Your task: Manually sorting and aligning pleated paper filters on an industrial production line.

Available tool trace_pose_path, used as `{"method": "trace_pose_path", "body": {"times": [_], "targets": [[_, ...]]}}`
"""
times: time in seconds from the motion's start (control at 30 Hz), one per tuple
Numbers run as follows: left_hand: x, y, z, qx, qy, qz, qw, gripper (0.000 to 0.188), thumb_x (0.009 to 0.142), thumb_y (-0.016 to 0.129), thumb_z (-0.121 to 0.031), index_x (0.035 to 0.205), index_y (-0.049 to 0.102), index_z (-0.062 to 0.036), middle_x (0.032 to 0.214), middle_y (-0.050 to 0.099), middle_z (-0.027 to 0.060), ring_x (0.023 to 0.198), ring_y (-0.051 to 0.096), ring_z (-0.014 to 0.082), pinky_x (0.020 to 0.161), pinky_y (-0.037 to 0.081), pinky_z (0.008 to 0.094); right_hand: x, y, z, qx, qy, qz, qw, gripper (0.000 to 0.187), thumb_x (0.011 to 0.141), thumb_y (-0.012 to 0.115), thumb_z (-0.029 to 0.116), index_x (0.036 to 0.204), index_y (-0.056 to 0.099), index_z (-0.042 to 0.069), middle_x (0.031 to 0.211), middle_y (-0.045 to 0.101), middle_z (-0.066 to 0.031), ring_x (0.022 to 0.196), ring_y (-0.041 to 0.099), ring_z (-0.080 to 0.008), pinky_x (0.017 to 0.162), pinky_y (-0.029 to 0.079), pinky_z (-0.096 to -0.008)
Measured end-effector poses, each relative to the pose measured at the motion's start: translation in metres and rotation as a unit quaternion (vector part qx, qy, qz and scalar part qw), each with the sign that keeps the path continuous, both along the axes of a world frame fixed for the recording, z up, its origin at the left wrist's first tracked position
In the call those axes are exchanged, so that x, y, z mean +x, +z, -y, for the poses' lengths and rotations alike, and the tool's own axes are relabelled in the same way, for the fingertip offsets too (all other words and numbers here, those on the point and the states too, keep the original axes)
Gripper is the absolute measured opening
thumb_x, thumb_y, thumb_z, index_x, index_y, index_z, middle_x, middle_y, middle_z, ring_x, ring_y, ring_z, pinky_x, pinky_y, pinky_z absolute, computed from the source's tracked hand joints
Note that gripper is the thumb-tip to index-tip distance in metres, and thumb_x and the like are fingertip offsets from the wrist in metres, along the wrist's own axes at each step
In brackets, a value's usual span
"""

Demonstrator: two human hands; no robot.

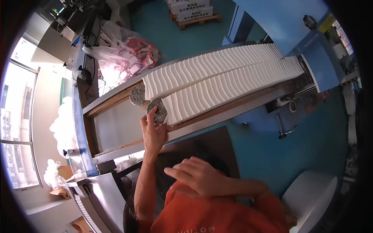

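Observation:
Two long rows of folded white paper tissue (217,81) lie side by side in a metal and wood trough (116,128). A round metal disc (158,112) stands against the near row's end, and a second disc (136,95) against the far row's end. My left hand (152,134) reaches up to the trough's front edge, its fingertips touching the near disc. My right hand (196,176) hovers in front of my orange shirt (217,213) with fingers spread and nothing in it.
A blue machine (287,23) feeds the rows from the upper right. A clear plastic bag of red packets (130,54) sits behind the trough. White boxes on a pallet (194,11) stand at the top. A white round seat (311,194) is lower right on the teal floor.

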State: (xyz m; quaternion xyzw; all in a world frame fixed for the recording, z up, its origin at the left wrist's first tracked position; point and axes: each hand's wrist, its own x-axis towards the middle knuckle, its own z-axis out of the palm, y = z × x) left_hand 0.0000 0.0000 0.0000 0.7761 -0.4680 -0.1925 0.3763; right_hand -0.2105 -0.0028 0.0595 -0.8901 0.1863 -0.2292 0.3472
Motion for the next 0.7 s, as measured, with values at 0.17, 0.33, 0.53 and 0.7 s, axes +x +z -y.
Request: {"method": "trace_pose_path", "body": {"times": [0.17, 0.33, 0.53, 0.7], "targets": [[-0.036, -0.011, -0.005, 0.032, 0.092, -0.009, 0.995, 0.066, 0.086, 0.068, -0.007, 0.146, 0.040, -0.0146, 0.126, 0.041, 0.0238, 0.096, 0.061, 0.0307, 0.084, 0.054, 0.0394, -0.081, -0.070, 0.043, 0.026, -0.007, -0.097, 0.995, 0.026, 0.089, 0.068, 0.025, 0.107, 0.065, 0.006, 0.097, 0.063, -0.0085, 0.091, 0.064, -0.0270, 0.080, 0.051, -0.0383], [-0.075, 0.058, -0.021, 0.044, -0.004, 0.150, 0.988, 0.060, 0.086, 0.071, -0.013, 0.141, 0.047, -0.0086, 0.144, 0.038, 0.0283, 0.124, 0.051, 0.0417, 0.101, 0.044, 0.0430, -0.116, 0.038, 0.079, 0.129, -0.069, 0.195, 0.970, 0.039, 0.091, 0.068, 0.024, 0.125, 0.059, 0.006, 0.116, 0.064, -0.0112, 0.093, 0.067, -0.0263, 0.076, 0.052, -0.0344], [-0.149, 0.180, -0.059, -0.460, -0.149, 0.030, 0.875, 0.035, 0.092, 0.061, -0.035, 0.100, 0.063, -0.0016, 0.093, 0.067, 0.0137, 0.078, 0.062, 0.0252, 0.073, 0.048, 0.0309, -0.210, 0.164, 0.082, -0.033, 0.046, 0.473, 0.879, 0.019, 0.092, 0.063, 0.034, 0.103, 0.067, 0.019, 0.096, 0.069, -0.0015, 0.074, 0.066, -0.0175, 0.070, 0.044, -0.0284], [-0.169, 0.242, -0.156, -0.199, -0.656, -0.205, 0.699, 0.029, 0.098, 0.057, -0.039, 0.096, 0.069, -0.0123, 0.110, 0.069, 0.0155, 0.096, 0.065, 0.0321, 0.078, 0.049, 0.0424, -0.229, 0.201, 0.058, -0.195, 0.115, 0.502, 0.834, 0.012, 0.091, 0.064, 0.028, 0.100, 0.067, 0.021, 0.099, 0.067, -0.0006, 0.081, 0.064, -0.0176, 0.075, 0.041, -0.0281]]}}
